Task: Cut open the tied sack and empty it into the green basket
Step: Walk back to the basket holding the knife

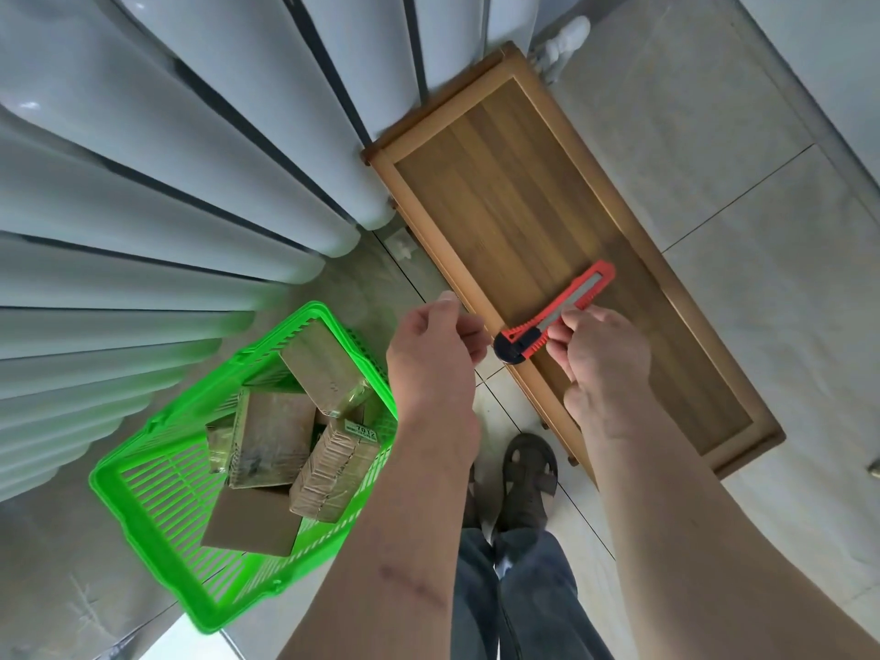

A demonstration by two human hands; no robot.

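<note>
Red utility knife (555,312) pinched in right hand (602,357), long axis running near-left to far-right over wooden worktop (505,192); left hand (431,354) loosely curled, empty; green basket (157,512) with boxes (274,435) near-left; no sack visible.

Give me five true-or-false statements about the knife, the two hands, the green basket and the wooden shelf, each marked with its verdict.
1. The right hand holds the red utility knife. True.
2. The green basket holds no items. False: several brown cardboard packages lie in it.
3. The left hand grips the basket's rim. False: it is raised beside the knife's black end, apart from the basket.
4. The knife is over the wooden shelf. True.
5. A tied sack lies on the shelf. False: no sack shows anywhere in view.
</note>
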